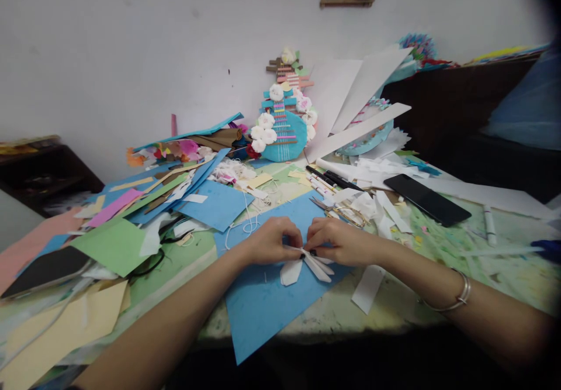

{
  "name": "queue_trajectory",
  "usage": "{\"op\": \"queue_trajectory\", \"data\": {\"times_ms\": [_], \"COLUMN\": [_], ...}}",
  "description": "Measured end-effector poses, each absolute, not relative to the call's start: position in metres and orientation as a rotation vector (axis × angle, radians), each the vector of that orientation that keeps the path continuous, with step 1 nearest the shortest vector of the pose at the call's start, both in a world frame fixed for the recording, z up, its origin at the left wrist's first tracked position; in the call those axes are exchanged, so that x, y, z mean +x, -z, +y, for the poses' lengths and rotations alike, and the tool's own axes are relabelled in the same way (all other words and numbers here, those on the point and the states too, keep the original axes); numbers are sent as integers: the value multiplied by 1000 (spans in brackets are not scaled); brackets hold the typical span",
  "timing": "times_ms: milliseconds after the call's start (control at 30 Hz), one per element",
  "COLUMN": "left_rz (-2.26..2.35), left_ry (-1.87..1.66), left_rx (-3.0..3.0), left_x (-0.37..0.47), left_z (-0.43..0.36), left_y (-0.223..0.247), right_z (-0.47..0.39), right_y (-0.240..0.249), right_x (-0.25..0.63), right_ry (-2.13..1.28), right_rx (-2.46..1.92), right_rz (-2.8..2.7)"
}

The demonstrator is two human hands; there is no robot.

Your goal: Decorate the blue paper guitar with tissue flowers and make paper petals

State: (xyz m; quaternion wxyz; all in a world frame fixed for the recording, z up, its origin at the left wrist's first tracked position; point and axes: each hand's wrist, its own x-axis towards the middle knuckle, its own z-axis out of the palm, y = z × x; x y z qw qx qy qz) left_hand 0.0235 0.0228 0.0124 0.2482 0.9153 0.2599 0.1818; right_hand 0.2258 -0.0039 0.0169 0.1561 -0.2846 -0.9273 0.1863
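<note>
Both hands meet over a blue paper sheet at the table's front. Between them is a bundle of white paper petals, fanned out below the fingertips. My left hand is closed, its fingers pinching the gathered end of the petals from the left. From the right, my right hand pinches the same end, thumb and fingers together. One wide petal hangs apart to the left of the others. The fingers partly hide the gathered point. Just beyond the right hand lie scissors with gold handles.
Blue paper lutes with white flowers lean against the wall. A black phone and a white marker lie at right. Coloured paper, such as a green sheet, heaps up at left. White string curls behind the left hand.
</note>
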Motion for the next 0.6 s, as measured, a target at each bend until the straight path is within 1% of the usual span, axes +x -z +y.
{"op": "queue_trajectory", "data": {"times_ms": [433, 533, 600], "left_rz": [683, 701, 705], "left_ry": [-517, -526, -511], "left_rx": [2487, 2483, 2471], "left_x": [22, 20, 18], "left_z": [24, 26, 28], "left_y": [-10, -11, -12], "right_z": [-6, -2, 5], "right_y": [-11, -10, -12], "right_x": [217, 219, 226], "right_ry": [-504, -401, -263], "right_rx": [-777, -885, -1071], "right_rz": [-2590, -2518, -2379]}}
